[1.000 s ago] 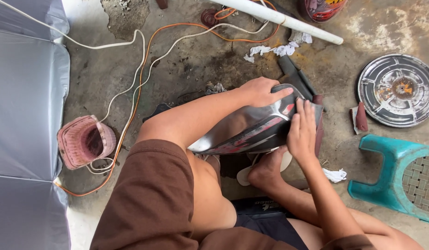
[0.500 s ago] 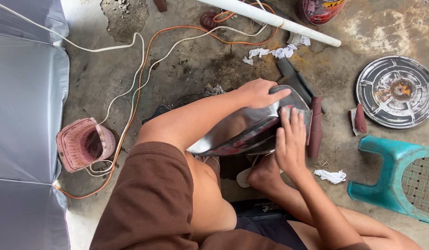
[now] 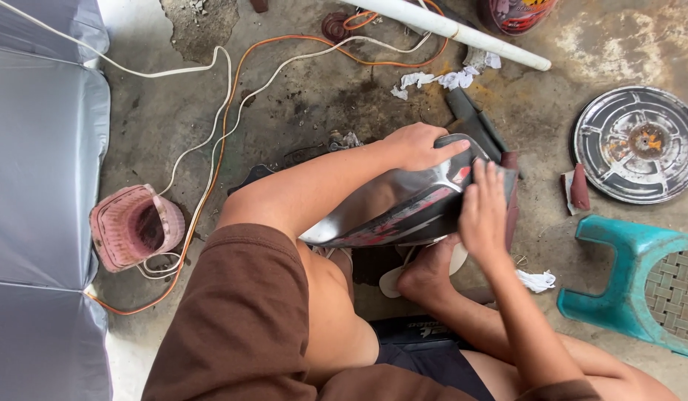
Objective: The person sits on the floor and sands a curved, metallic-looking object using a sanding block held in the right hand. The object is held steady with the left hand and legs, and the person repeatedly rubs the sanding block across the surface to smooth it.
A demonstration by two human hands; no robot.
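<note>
A glossy dark curved panel [image 3: 392, 215] with red markings rests tilted across my lap, above my bare foot [image 3: 426, 273]. My left hand [image 3: 422, 145] grips the panel's upper edge, fingers curled over it. My right hand [image 3: 483, 212] lies flat on the panel's right end with fingers stretched out; whatever may be under the palm is hidden. A dark reddish strip [image 3: 512, 194] shows just behind the panel's right edge.
On the concrete floor: a pink basket [image 3: 132, 226] at left, orange and white cables [image 3: 224, 119], a white pipe [image 3: 448, 30], a round metal cover [image 3: 637, 145], a teal plastic stool [image 3: 641, 275], white rag scraps [image 3: 537, 281], a reddish-brown folded piece [image 3: 579, 186], a grey sheet [image 3: 40, 186].
My right hand slid down-left along the panel and then back toward its right end. My left hand kept its grip on the upper edge.
</note>
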